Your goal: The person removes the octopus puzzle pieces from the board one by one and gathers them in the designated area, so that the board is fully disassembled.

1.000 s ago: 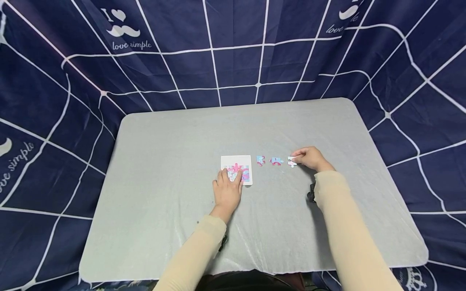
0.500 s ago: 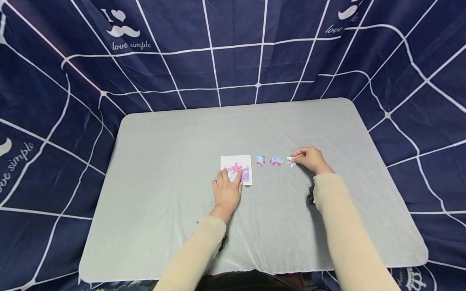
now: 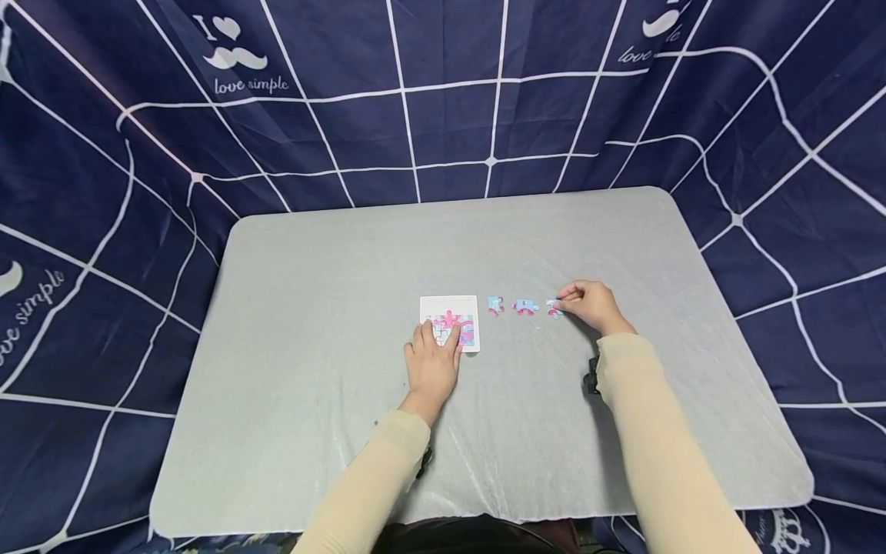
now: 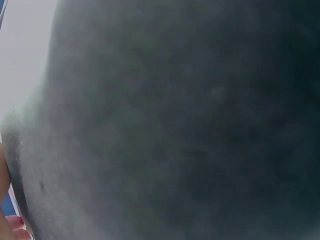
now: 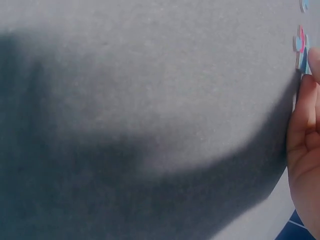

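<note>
In the head view my left hand [image 3: 431, 369] rests on the near part of a square white puzzle tray [image 3: 447, 302], fingers spread and fairly straight. Pink, blue and white pieces [image 3: 449, 318] fill the lower part of the tray, partly covered by that hand. To the right, my right hand [image 3: 593, 305] pinches a small blue and pink jigsaw piece [image 3: 552, 309] by its right side, thumb against fingertips, at or just above the cloth. The right wrist view catches the pinched piece [image 5: 303, 52] edge-on. Only slivers of fingers [image 4: 14, 221] show in the left wrist view.
Two loose jigsaw pieces lie between the tray and the right hand: one blue and pink piece [image 3: 495, 305] beside the tray, another [image 3: 526, 307] farther right. Grey cloth covers the table [image 3: 332, 308]. A dark blue curtain [image 3: 443, 138] stands behind and at both sides.
The piece in my right hand looked mostly white and now shows blue and pink. The right hand has shifted very slightly; my left hand has kept its place on the tray.
</note>
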`<action>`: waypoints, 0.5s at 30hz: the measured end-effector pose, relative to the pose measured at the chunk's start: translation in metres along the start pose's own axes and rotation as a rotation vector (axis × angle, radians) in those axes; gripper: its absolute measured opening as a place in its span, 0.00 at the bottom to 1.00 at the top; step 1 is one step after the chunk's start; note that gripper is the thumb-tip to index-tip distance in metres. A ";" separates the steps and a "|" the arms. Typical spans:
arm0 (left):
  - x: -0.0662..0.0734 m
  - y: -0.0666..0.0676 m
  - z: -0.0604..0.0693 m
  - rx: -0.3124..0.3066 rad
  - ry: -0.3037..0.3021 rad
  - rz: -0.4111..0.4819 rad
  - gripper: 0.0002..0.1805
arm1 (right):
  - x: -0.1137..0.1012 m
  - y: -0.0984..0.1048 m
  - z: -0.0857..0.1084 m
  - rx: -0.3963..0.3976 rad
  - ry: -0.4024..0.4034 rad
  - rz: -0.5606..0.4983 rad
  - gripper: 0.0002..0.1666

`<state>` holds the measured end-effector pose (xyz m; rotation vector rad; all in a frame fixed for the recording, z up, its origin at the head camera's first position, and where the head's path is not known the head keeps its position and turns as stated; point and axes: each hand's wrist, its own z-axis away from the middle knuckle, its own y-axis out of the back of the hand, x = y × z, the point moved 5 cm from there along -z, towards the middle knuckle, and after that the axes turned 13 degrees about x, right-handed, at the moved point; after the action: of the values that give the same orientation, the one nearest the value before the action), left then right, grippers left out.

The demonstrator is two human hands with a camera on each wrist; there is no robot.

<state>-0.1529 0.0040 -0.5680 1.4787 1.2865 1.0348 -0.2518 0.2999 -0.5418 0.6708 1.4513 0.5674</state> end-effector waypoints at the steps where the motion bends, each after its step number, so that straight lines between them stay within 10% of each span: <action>1: 0.000 0.000 0.000 0.000 0.000 0.002 0.24 | 0.000 0.000 0.000 0.001 0.002 -0.003 0.10; 15: 0.000 0.000 0.001 0.010 0.028 0.045 0.24 | 0.003 -0.002 -0.001 0.004 0.007 -0.013 0.13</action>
<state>-0.1522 0.0037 -0.5687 1.5121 1.2849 1.0835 -0.2525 0.3009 -0.5449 0.6625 1.4625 0.5569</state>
